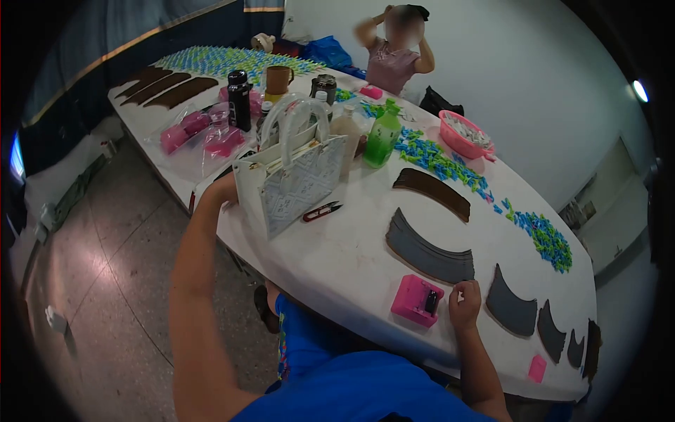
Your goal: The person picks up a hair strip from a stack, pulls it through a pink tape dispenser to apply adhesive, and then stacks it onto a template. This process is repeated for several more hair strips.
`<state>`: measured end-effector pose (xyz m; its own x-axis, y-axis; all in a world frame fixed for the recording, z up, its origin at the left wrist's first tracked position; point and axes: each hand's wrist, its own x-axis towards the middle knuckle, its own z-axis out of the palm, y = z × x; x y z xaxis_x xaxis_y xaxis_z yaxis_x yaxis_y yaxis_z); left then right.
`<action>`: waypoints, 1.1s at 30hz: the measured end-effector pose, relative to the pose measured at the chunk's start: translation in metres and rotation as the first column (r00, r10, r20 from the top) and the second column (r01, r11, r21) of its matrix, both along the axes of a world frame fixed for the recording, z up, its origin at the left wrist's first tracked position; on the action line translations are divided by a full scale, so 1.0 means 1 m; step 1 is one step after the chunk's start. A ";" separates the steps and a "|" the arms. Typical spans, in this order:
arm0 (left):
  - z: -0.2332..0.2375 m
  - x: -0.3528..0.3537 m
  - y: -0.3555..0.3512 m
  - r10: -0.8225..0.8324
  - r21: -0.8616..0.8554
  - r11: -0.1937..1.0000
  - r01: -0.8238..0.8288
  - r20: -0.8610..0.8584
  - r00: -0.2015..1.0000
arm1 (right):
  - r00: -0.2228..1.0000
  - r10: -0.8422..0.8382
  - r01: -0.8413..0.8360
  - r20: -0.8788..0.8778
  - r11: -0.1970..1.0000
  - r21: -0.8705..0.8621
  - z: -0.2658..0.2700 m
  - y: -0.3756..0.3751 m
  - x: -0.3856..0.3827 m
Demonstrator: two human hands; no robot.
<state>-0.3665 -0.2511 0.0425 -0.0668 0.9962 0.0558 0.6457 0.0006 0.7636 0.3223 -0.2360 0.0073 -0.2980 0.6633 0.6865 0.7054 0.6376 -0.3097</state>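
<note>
Nearest, on the white cloth-covered counter point(351, 264), the right hand point(465, 299) rests beside a bright pink box point(418, 300) with a dark part in its top. A dark curved piece point(426, 253) lies just beyond them. Farther along, the left hand point(225, 188) reaches behind an upright pale handbag point(295, 190); red-handled snips point(322, 212) lie near its base. Past it stand a green bottle point(383, 137) and a black flask point(239, 102), then a pink basket point(464, 133) and, across the counter, a person point(392, 65) with both arms raised.

The likeliest mishap is the bag tipping—the left forearm is close against it (bottles crowd its far side). A sideways nudge from the right hand could also shift the box.

The right grip is curled into a loose fist, with nothing visible inside. The left grip is mostly hidden by the bag, so its opening and contents cannot be told.
</note>
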 end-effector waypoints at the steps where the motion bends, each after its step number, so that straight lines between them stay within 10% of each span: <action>1: -0.015 -0.017 0.010 -0.099 0.135 0.982 0.132 -0.229 0.968 | 1.000 -0.019 0.019 -0.010 1.000 0.005 -0.001 0.000 0.000; 2: -0.030 -0.030 0.020 -0.154 0.234 0.930 0.283 -0.452 0.879 | 1.000 -0.015 0.015 -0.010 1.000 0.003 -0.002 0.001 0.001; 6: -0.054 -0.046 0.046 -0.163 0.319 0.912 0.259 -0.297 0.941 | 1.000 -0.018 0.018 -0.013 1.000 -0.009 0.001 -0.001 -0.001; 8: -0.040 -0.033 0.045 0.150 -0.086 0.989 -0.122 0.540 0.829 | 1.000 -0.017 0.017 -0.012 1.000 -0.001 0.002 -0.002 -0.002; 11: -0.072 -0.061 0.064 0.155 -0.095 0.988 -0.123 0.659 0.736 | 1.000 -0.010 0.011 -0.010 1.000 0.006 0.001 -0.001 -0.001; 17: -0.043 -0.010 0.035 0.027 0.194 0.965 -0.178 0.599 0.800 | 1.000 -0.006 0.006 -0.020 1.000 -0.007 0.002 -0.001 -0.002; 33: -0.059 -0.017 0.040 0.102 0.051 0.975 -0.214 0.755 0.648 | 1.000 -0.002 0.002 -0.006 0.999 -0.037 0.002 0.000 -0.002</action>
